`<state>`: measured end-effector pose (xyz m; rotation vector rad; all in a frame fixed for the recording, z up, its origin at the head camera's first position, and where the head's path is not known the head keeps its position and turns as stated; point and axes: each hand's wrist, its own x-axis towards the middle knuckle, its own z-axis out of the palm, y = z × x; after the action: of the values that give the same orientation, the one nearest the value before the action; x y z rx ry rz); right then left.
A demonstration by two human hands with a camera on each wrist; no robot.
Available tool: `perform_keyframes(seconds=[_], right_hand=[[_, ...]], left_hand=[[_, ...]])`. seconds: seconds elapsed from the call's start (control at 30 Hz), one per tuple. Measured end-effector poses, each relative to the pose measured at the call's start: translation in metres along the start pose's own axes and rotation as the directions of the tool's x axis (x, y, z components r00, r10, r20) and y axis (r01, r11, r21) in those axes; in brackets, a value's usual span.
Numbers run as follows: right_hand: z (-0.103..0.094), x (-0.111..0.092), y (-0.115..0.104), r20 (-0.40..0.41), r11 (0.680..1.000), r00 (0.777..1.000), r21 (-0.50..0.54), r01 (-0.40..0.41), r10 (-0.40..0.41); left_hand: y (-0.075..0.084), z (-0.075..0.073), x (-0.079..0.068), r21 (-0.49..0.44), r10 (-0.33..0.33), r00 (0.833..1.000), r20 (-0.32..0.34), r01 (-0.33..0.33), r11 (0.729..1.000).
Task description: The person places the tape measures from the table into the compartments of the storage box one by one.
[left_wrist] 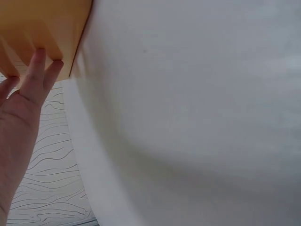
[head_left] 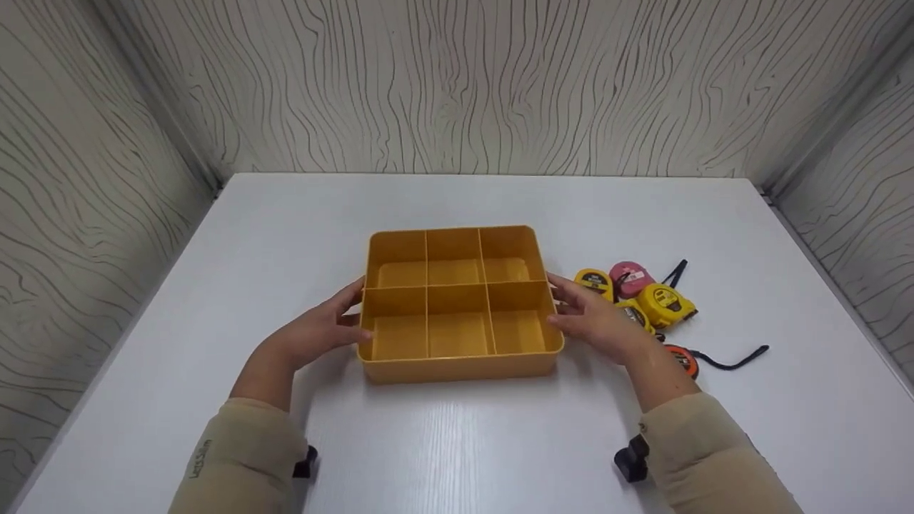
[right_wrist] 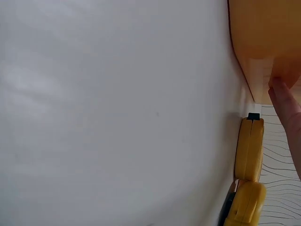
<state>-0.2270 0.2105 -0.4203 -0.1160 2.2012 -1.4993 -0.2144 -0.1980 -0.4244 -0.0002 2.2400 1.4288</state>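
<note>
A yellow-orange divided box (head_left: 460,368) sits on the white table, its open compartments facing up. At its left side my left hand (head_left: 310,338) grips the wall, the thumb tip over the rim and the fingers outside. My right hand (head_left: 596,323) holds the opposite wall the same way. In the left wrist view, fingertips (left_wrist: 40,52) press against the box's outer side (left_wrist: 42,23). One finger of the right hand (right_wrist: 289,113) touches the box wall (right_wrist: 263,33) in the right wrist view. No contents show in the compartments.
Several tape measures lie right of the box, close to the right hand: yellow ones (head_left: 665,305), a pink one (head_left: 633,278) and an orange one (head_left: 683,361) with a black strap, partly hidden by the right forearm. Wood-patterned panels (head_left: 457,86) enclose the table (head_left: 457,203) at the back and sides.
</note>
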Motion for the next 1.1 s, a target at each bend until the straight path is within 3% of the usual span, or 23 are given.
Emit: perform_keyframes(seconds=[0.37, 0.67, 0.9, 1.1], right_hand=[[0.009, -0.005, 0.001, 0.023, 0.997, 1.0, 0.071, -0.004, 0.002], [0.01, -0.011, 0.001, 0.035, 0.997, 0.999, 0.082, 0.011, -0.013], [-0.001, -0.015, 0.001, 0.032, 0.999, 0.999, -0.02, 0.033, -0.032], [-0.025, -0.019, -0.006, -0.037, 0.992, 0.998, -0.118, 0.038, -0.042]], left_hand=[[0.006, -0.007, 0.0, -0.008, 0.002, 0.999, -0.038, -0.002, 1.0], [0.0, -0.004, 0.001, -0.051, 0.016, 0.999, -0.037, -0.018, 0.999], [-0.001, 0.0, 0.002, -0.084, 0.043, 0.998, -0.035, -0.046, 0.995], [-0.002, 0.001, 0.002, -0.136, 0.052, 0.999, -0.012, -0.053, 0.989]])
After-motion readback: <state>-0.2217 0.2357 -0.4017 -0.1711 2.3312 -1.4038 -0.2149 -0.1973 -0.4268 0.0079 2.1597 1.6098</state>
